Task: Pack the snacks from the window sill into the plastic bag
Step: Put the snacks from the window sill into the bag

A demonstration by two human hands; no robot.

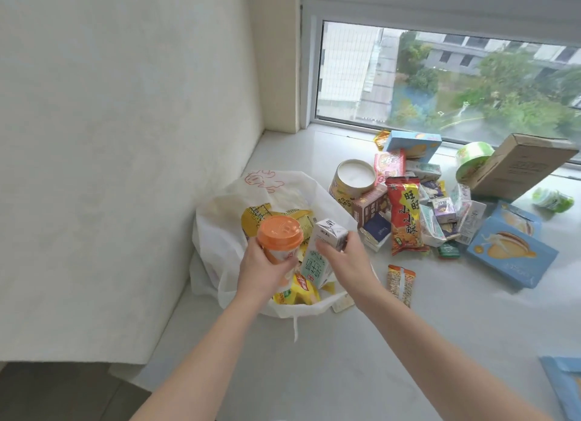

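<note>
Over the open mouth of the white plastic bag (220,219), which sits on the pale window sill (345,342) close to the wall (125,137), the person holds two items at once. The left hand (267,269) has its fingers wrapped round a cup with an orange lid (279,233), tilted with the lid toward the camera. The right hand (349,260) grips the top of a white and pale green milk carton (320,251), whose lower end reaches down into the bag. Inside the bag lie yellow snack packets (295,290), one near the front rim and others farther back. To the right of the bag, a heap of snacks stays on the sill: a round tub with a white lid (355,177) lying on its side, a red packet with yellow lettering (405,216), a small brown box (371,207), a dark blue packet (379,230) and several small cartons. A blue box printed with round cakes (509,254) lies at the right, another blue box (412,144) near the window (440,75), and a brown cardboard box (518,166) leans beside a green tub (471,156). A slim orange-ended bar (400,284) lies alone just right of the right wrist.
</note>
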